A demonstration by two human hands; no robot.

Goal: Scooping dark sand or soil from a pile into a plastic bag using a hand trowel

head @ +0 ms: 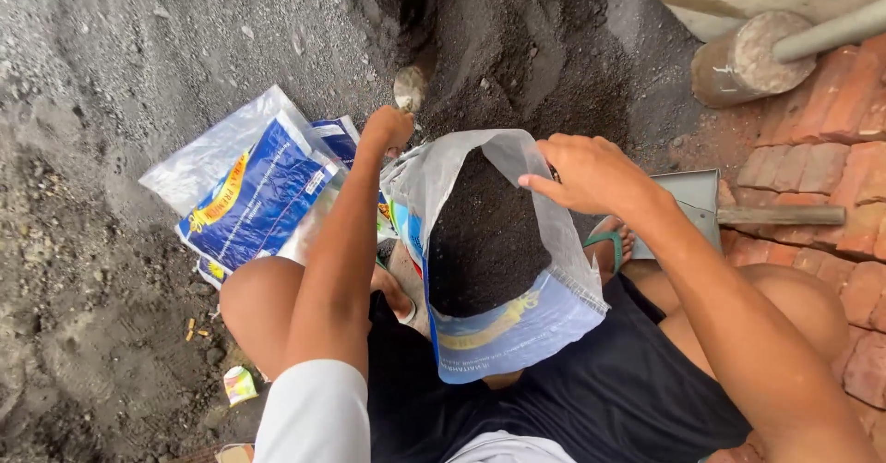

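Squatting knees and a black shirt fill the bottom of the view, and between the knees stands a clear-and-blue plastic sack [503, 320], upright, mouth open, more than half full of dark soil [484, 237]. Right hand [591, 175] pinches the sack's far right rim, fingers [544, 184] curled nearly closed on the thin plastic, holding the mouth wide. Left hand [388, 131] reaches past the sack's left rim toward the black soil heap [517, 57]; fist closed around the handle of a small scoop [409, 87], whose blade rests at the heap's edge. Exact grip on the handle is hidden by the knuckles. Flat blue-and-clear empty sacks [249, 191] lie just left of the arm on grey ground. A metal shovel with wooden handle [738, 212] lies on red brick paving [831, 149] to the right. Risks, as a judgement: thin rim could slip from the pinch and the mouth fold shut; the loaded sack could tip sideways off the knees; soil could miss the mouth and spill on the legs.
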